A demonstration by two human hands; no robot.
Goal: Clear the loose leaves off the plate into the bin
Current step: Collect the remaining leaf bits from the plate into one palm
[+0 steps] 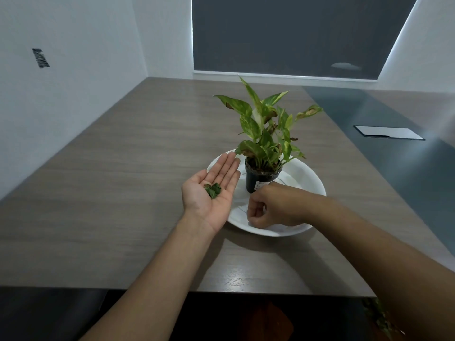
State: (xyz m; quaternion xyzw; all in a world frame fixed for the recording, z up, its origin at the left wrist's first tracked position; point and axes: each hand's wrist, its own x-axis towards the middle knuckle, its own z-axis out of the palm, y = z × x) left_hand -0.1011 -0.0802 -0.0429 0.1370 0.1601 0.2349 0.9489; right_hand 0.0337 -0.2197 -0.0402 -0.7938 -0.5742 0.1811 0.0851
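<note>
A white plate [310,178] sits on the wooden table with a potted plant in a black pot [261,177] standing on it. My left hand [211,193] is held flat, palm up, at the plate's left edge. A small pile of loose green leaves [213,190] rests in the palm. My right hand [273,207] hovers low over the front of the plate, knuckles up, its fingers curled and pinched together. Whether a leaf is between its fingertips I cannot tell. No bin shows in this view.
The plant's variegated leaves [261,119] spread above the pot. The grey-brown wooden table [123,180] stretches to a white wall on the left. A flat white panel [389,132] lies in a dark strip at the right. Some greenery [381,318] shows below the table's front right corner.
</note>
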